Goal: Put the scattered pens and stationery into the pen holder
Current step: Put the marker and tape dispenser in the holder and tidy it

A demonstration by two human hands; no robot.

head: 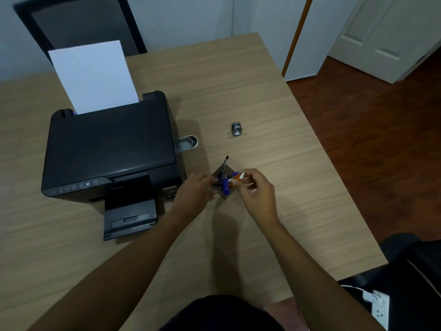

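A dark square pen holder [224,194] stands on the wooden desk [238,91], right of the printer. A black pen [225,163] and a blue pen [225,187] stick out of it. My left hand [193,189] grips the holder's left side. My right hand [256,189] pinches an orange-and-white pen [236,179] whose tip lies over the holder's opening. A small grey metal sharpener [236,129] lies alone farther back on the desk.
A black printer [107,149] with a white sheet [93,75] upright in its feeder fills the left of the desk. A grey oval tin [188,142] sits against its right side. An office chair [78,22] stands behind. The desk's right edge drops to a wooden floor.
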